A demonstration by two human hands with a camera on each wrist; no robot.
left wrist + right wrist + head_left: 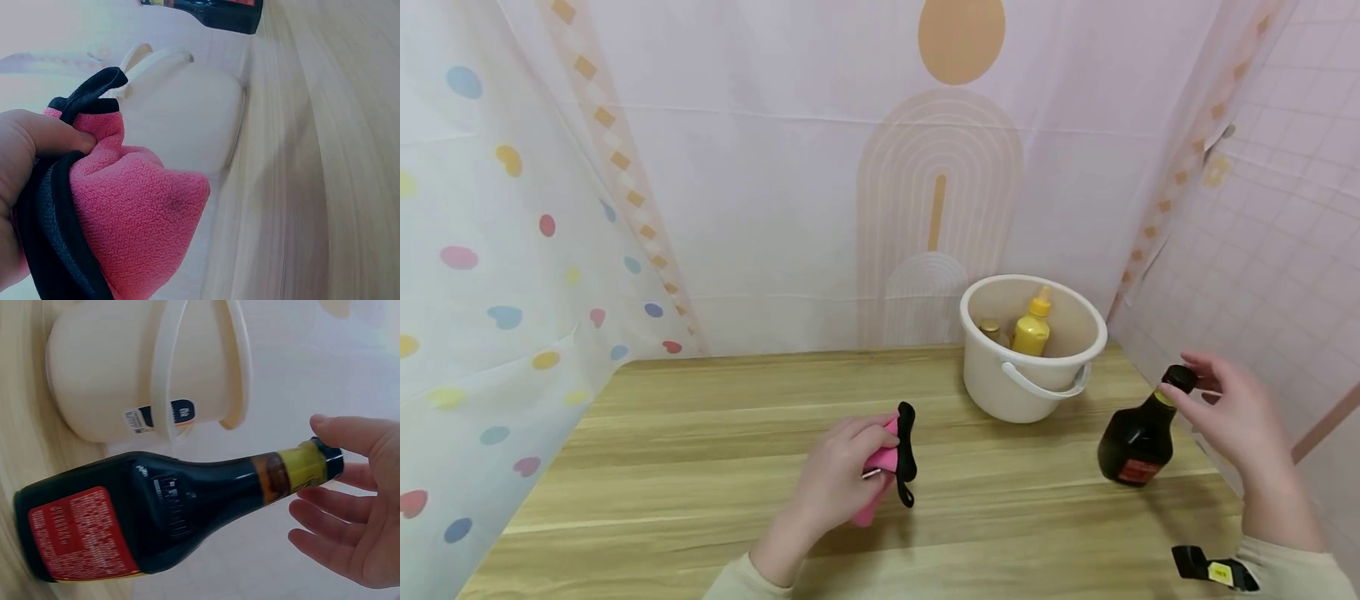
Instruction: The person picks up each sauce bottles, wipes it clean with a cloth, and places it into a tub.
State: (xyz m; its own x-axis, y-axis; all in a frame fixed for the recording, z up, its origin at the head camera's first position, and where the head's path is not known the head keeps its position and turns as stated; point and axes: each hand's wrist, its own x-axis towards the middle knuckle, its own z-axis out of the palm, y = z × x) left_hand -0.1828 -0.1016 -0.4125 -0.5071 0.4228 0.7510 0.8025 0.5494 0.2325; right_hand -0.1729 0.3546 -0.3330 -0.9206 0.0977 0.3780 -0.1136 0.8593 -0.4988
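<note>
My left hand [850,471] grips a bunched pink cloth with black trim [891,457] just above the middle of the wooden table [700,433]; the left wrist view shows the thumb [44,134] pressing the cloth [137,212] near its black edge. A dark glass bottle with a red label and black cap [1138,442] stands at the right. My right hand [1213,404] is spread open by its neck. In the right wrist view the thumb tip [331,428] reaches the bottle's [156,506] yellow collar while the other fingers stay straight and apart from it.
A cream plastic bucket with a handle [1000,387] stands at the back right, holding a yellow squeeze bottle [1032,329] and a small brownish jar [991,331]. Patterned curtains enclose the table at the back and on both sides. The bucket [100,381] stands close behind the bottle.
</note>
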